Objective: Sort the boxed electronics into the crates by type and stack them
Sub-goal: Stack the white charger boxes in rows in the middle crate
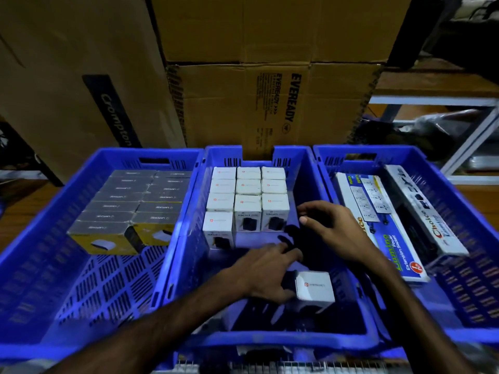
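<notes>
Reaching into the middle crate, we start at the fingers. Those of our left hand lie curled beside the loose white box, the thumb touching its near left edge; whether we have a true hold on it or only rest against it, we cannot tell. Our right hand hovers half open over the dark floor of the crate, fingers spread and bent, holding nothing we can see; something black lies under it, too dim to name.

The loose box sits tilted in the near right part of the middle crate, apart from the rows of white boxes standing upright at the far left of the same crate. We judge it light, stiff cardboard, smooth but not slippery, easy to crush at the corners if squeezed hard. Taking it by two opposite side faces, thumb on one and fingers on the other, looks best, so it can be stood upright next to the near row.

Outward from there, the left crate holds grey-topped boxes packed in two columns, and the right crate holds long extension socket boxes lying flat. Big cardboard cartons stand behind all three.
</notes>
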Motion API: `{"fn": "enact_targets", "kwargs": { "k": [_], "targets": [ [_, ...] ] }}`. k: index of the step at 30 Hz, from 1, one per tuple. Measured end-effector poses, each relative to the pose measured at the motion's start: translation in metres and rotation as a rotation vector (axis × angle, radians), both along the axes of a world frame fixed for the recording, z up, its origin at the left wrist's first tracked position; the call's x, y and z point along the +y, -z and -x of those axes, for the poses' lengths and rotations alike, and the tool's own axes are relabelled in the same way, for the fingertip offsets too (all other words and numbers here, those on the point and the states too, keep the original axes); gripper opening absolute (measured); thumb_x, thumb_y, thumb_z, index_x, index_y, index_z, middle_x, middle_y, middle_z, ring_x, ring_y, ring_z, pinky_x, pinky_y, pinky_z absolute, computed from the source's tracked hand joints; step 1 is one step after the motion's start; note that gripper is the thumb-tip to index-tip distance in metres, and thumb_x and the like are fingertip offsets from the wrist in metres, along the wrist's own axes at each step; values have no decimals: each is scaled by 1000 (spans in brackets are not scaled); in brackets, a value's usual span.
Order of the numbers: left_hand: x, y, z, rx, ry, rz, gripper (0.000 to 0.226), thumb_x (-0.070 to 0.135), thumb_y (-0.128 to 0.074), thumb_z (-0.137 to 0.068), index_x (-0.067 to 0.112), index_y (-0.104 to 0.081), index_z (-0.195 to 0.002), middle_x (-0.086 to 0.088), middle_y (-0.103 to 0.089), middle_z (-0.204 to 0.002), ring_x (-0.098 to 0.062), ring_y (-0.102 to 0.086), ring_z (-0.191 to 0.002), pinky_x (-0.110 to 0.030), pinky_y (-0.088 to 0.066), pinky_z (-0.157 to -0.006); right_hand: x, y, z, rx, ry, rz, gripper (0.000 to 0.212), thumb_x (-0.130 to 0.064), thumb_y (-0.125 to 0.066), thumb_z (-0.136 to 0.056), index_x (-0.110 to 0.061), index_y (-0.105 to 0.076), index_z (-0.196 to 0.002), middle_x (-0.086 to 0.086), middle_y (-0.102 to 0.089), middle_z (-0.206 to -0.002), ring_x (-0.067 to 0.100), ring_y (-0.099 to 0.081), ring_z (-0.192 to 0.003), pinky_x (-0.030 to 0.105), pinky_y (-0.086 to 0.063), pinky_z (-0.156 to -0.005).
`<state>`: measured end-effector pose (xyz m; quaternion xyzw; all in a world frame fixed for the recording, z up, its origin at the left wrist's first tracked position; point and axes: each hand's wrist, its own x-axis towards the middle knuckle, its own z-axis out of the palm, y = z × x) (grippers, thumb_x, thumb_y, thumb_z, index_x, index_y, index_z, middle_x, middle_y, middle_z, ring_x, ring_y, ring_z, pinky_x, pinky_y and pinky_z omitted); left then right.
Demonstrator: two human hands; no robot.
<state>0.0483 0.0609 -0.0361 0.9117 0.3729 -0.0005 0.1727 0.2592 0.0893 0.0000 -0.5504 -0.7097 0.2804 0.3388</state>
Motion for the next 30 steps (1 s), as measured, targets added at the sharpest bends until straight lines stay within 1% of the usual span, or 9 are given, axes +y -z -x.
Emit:
{"fn": "enact_targets", "kwargs": {
  "k": [7,10,12,14,17,19,22,26,30],
  "targets": [
    [2,13,-22,87,9,182,105,55,-75,-79,31,-13,-160,-7,-42,-141,-36,-53,-124,-45,-50,-85,-2,-1,-2,52,-9,36,22,-17,-72,-95,-14,-73,-117,-8,-78,-108,1,-72,-103,30,-57,-96],
    [0,19,-28,77,14,220,88,54,-76,-78,29,-31,-150,-5,-52,-135,-30,-59,-115,-44,-54,-85,-1,0,-3,68,-4,49,22,-16,-72,-95,-12,-73,-117,-6,-78,-108,1,-72,-103,30,-57,-97],
    [1,24,-28,-17,-8,247,56,50,-75,-78,25,-55,-124,1,-65,-114,-25,-67,-98,-40,-56,-77,0,0,-3,66,-12,47,22,-16,-72,-95,-13,-74,-117,-7,-79,-107,1,-72,-102,30,-57,-97],
    [10,24,-22,-116,-61,344,43,48,-76,-75,23,-60,-106,6,-69,-97,-19,-67,-84,-37,-56,-72,0,0,-3,75,-22,55,21,-16,-72,-95,-14,-74,-116,-7,-79,-106,0,-72,-101,30,-57,-97],
    [29,13,-4,-304,-171,523,47,44,-84,-76,25,-60,-112,7,-68,-103,-10,-65,-90,-28,-54,-78,-1,-1,-4,109,-42,95,20,-18,-72,-96,-17,-74,-116,-7,-79,-106,3,-73,-102,30,-57,-95],
    [38,-1,8,-533,-290,691,49,27,-88,-75,20,-60,-114,5,-71,-101,-10,-65,-88,-24,-53,-76,-2,-3,-4,191,-54,140,19,-21,-71,-98,-18,-73,-116,-4,-79,-107,7,-73,-101,29,-57,-91],
    [45,-19,28,-806,-420,850,61,24,-87,-70,8,-53,-118,0,-77,-96,-17,-65,-90,-32,-53,-67,-7,-16,-3,262,-80,166,21,-20,-69,-99,-15,-73,-119,-2,-78,-109,4,-71,-101,19,-52,-90],
    [51,-36,51,-882,-408,867,64,31,-87,-65,12,-53,-116,-7,-78,-107,-18,-66,-96,-34,-52,-71,-10,-30,-3,192,-119,175,31,-23,-74,-93,-23,-70,-124,-3,-76,-112,6,-70,-104,19,-52,-94],
    [52,-45,67,-875,-358,858,56,20,-88,-72,14,-53,-117,-13,-77,-109,-24,-65,-94,-40,-48,-80,-6,-34,6,124,-189,259,59,-47,-81,-81,-27,-64,-134,-6,-71,-107,10,-60,-86,30,-53,-86]
  ]
}}
